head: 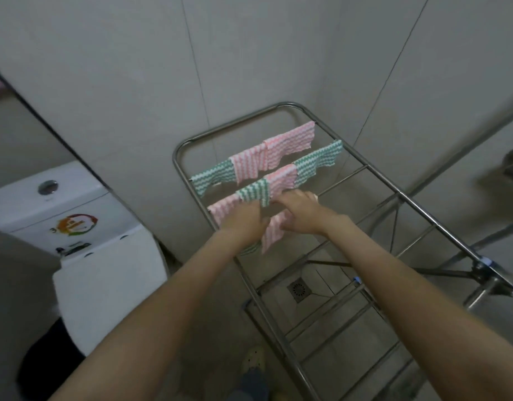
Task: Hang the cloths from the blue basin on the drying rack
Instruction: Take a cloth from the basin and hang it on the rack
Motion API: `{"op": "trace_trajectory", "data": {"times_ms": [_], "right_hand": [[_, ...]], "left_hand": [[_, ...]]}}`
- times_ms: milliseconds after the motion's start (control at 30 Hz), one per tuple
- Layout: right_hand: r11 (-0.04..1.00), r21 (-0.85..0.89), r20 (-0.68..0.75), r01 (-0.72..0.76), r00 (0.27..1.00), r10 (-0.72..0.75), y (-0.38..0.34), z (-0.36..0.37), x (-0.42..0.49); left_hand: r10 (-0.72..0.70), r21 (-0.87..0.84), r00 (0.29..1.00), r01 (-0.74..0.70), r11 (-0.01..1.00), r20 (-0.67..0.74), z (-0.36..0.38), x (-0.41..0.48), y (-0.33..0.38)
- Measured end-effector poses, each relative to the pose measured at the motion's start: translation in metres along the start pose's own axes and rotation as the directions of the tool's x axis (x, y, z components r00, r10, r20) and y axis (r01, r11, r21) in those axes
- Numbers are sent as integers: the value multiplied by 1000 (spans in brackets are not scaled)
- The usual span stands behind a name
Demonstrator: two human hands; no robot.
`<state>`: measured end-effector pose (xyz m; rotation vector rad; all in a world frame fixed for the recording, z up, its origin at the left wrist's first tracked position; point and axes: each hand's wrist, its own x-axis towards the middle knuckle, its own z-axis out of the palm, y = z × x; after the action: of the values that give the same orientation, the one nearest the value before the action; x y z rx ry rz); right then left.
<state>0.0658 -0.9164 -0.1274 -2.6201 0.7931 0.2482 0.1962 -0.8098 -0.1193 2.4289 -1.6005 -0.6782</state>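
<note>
— Grey wall tiles (pixel 133 82) are boxing in a corner where a steel-tube drying rack (pixel 374 172) is standing beside a white ceramic toilet (pixel 76 227). What is going on at it?

— The right hand (pixel 298 212) is pinching the top edge of a pink-and-white zigzag cloth (pixel 274 231) at the third rail. The left hand (pixel 243 218) is lying against the cloth's other corner, but its fingers are hiding, so I cannot tell whether it is gripping.

— How should the hanging be going?

— I am thinking the edge wants lifting over the bare rail and pulling flat, with the cloth sitting clear of its neighbours — leaving room for more.

— And the count?

— Seven are hanging. The far rail is carrying one green-and-white zigzag cloth (pixel 212 178) and two pink ones; the second is carrying two pink and two green, alternating. Counting the held one, that is making five pink and three green — a green scrap below the left wrist may be another. The blue basin is not showing.
</note>
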Motion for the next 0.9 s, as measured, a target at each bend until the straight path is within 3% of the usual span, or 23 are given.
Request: {"op": "trace_trajectory", "data": {"times_ms": [167,267,467,733,900], "right_hand": [[976,40,-74,213,975,-210,-60,-12,-20],[931,32,-45,364,931,-362,-109,-9,-29],[785,15,50,620,783,-620,-236,4,-52],[465,33,188,885,451,-872,-436,49,-98],[206,98,354,974,159,-922,-569,103,-168]], "left_hand": [[-160,-13,983,159,987,-88,-25,-73,-14],[-288,-21,948,288,957,-138,-39,-135,-31],[-528,-85,818,524,848,-228,-61,-273,-75],[-811,-262,509,773,578,-289,-66,-464,-142],[-917,-315,339,865,392,-210,-40,-596,-180]]}}
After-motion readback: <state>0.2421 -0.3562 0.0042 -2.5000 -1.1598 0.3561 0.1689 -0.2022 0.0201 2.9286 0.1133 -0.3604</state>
